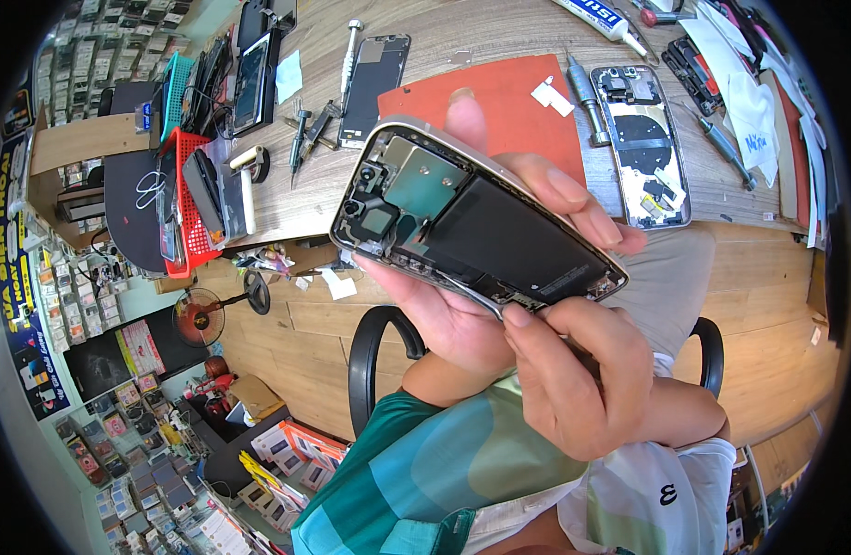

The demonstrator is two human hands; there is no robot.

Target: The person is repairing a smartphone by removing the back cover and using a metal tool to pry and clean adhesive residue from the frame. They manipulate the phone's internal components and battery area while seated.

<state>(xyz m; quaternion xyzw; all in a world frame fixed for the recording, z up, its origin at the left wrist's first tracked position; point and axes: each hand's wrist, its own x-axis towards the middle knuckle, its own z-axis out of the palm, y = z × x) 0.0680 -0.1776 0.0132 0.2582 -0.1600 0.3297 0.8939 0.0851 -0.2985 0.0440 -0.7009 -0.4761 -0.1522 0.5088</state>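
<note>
An opened phone, its battery, metal shield and camera module exposed, is held tilted above the desk. My left hand grips it from behind, with fingers showing along the far edge. My right hand is at the phone's near edge, thumb and finger pinched on a thin silvery strip or tool that lies along that edge; I cannot make out which. Behind the phone is an orange mat with small white scraps on it.
On the wooden desk lie another opened phone housing, a detached screen, screwdrivers, a glue tube and papers. A red basket stands left. Below are a chair and a fan.
</note>
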